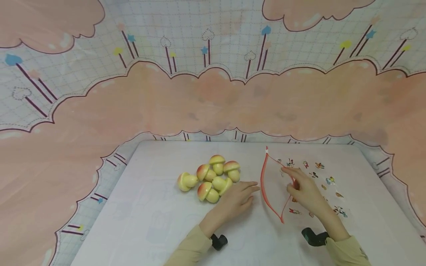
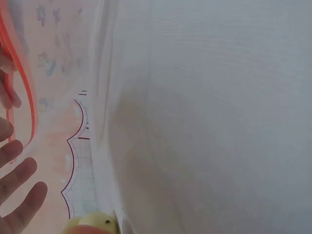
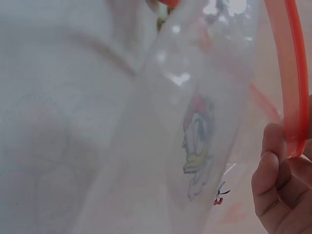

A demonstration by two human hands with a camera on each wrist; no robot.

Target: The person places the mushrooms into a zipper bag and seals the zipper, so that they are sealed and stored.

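Note:
A clear plastic zip bag [image 1: 329, 199] with cartoon prints and a red zip edge [image 1: 263, 181] lies on the right of the table, its mouth spread apart. My right hand [image 1: 306, 194] pinches the right side of that mouth; in the right wrist view its fingers [image 3: 273, 168] are bent at the red strip. My left hand [image 1: 237, 199] is just left of the mouth, fingers extended and holding nothing. Beyond it sits a cluster of toy mushrooms [image 1: 217, 160], yellow-green, some with reddish caps. In the left wrist view the left fingers [image 2: 24, 183] are spread apart.
A white table [image 1: 143, 221] carries everything. Behind and around it hangs a peach patterned cloth [image 1: 213, 99]. Dark wrist cameras [image 1: 314, 237] sit at both sleeves.

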